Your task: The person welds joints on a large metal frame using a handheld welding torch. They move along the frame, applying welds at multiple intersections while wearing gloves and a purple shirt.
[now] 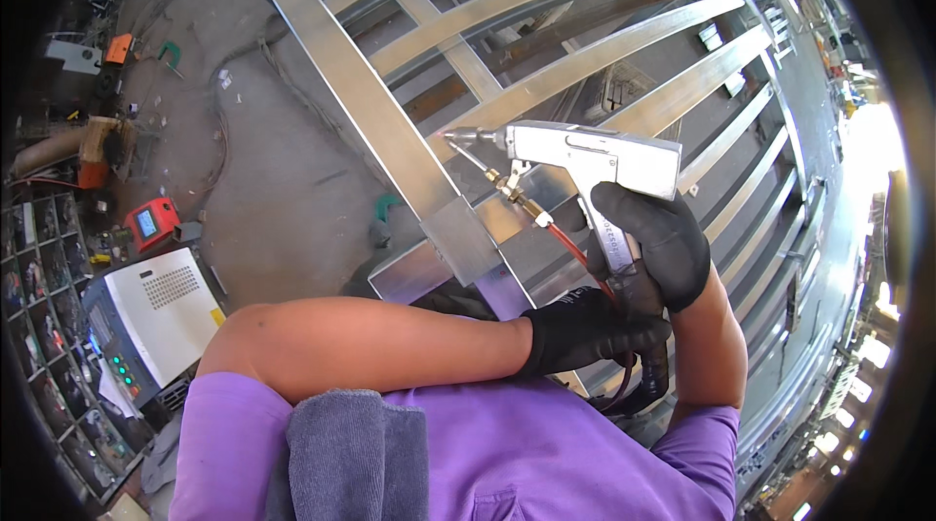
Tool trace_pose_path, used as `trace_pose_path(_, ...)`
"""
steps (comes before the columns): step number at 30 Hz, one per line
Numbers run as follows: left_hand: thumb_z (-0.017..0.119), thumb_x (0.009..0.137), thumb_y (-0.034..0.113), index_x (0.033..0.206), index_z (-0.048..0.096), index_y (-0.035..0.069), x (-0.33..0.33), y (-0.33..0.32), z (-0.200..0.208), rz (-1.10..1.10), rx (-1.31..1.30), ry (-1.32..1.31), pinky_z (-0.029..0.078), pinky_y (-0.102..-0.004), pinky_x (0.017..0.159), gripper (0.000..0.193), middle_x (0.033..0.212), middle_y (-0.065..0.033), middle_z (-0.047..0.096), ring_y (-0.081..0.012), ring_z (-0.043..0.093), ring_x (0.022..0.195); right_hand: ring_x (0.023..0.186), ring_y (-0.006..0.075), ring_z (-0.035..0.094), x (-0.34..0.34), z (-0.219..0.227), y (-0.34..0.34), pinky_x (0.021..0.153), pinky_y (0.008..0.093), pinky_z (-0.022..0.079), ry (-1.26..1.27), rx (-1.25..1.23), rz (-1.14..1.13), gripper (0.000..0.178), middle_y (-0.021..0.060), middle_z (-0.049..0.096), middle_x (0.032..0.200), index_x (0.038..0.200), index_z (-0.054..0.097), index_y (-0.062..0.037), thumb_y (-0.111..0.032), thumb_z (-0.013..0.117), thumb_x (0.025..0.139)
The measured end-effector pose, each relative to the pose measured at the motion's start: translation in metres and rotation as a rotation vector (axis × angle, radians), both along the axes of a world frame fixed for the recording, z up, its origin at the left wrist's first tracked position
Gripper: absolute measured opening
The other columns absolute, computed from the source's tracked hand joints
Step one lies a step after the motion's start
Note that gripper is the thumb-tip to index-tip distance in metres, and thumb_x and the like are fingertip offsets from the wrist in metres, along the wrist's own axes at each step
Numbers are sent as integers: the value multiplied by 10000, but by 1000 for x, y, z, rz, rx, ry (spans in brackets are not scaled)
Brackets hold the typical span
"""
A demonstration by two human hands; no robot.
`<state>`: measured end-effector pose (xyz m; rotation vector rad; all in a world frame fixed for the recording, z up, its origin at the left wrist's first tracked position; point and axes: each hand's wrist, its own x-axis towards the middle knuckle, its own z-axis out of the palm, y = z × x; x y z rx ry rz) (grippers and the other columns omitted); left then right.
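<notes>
1. A white tool (595,153), shaped like a gun, is seen at 2 o'clock from the middle (12 o'clock is the top of the view).
2. Its handle (611,231) is held at 3 o'clock by the black-gloved right hand (663,238), with the fingers wrapped around it.
3. The dark hose (639,293) just under the handle is held at 4 o'clock by the black-gloved left hand (583,332), with the fingers curled around it.
4. The metal tip (470,134) of the tool is pointed toward 9 o'clock, over a shiny metal frame (682,79), close to where a bar is joined to a long beam (361,102). Whether the metal is touched cannot be told.
5. Below the tip, a thin red hose (568,243) is joined to gold-coloured parts (513,190).
6. A red box (153,225) is seen at 9 o'clock, and a big white machine (161,311) at 8 o'clock.
7. A grey cloth (346,458) is draped over the purple shirt (546,448) at 7 o'clock.
</notes>
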<state>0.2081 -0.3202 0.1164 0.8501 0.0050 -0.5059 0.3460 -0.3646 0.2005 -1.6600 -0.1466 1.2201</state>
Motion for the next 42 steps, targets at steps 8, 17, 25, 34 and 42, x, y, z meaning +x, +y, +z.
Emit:
trace_pose_path(8,528,1084,352,1118,725,29,11,17,10,-96,-22,-19,550,-336,854,381,1083,-80,754,-188,700,972,647,176,673,9,-11,3,558,313,537,98,122,43,457,101,711,942,1355,593,13,-240,686,985)
trace_pose_path(17,446,1100,252,1242,696,74,6,13,-15,14,321,-454,522,-323,944,338,1210,-94,723,-199,680,1099,633,187,663,12,-16,7,548,316,526,118,95,29,477,120,706,920,1369,571,5,-244,685,978)
trace_pose_path(25,504,1102,370,1126,736,53,5,15,-3,37,140,-217,544,-318,870,394,1057,-72,764,-159,715,962,633,185,657,10,-14,8,544,317,515,84,90,46,468,120,700,912,1376,562,-4,-235,676,985)
trace_pose_path(34,599,1058,375,1161,727,33,4,14,-7,4,173,-171,540,-367,918,379,1082,-138,761,-258,721,1041,657,182,660,10,-11,8,556,316,517,99,99,61,472,119,695,925,1394,548,-15,-232,662,990)
trace_pose_path(42,578,1066,390,1187,720,38,7,15,-7,-42,212,-222,523,-367,964,398,1126,-147,754,-262,709,1099,680,176,668,10,-13,7,568,310,529,91,100,50,487,108,697,954,1420,540,-20,-209,664,989)
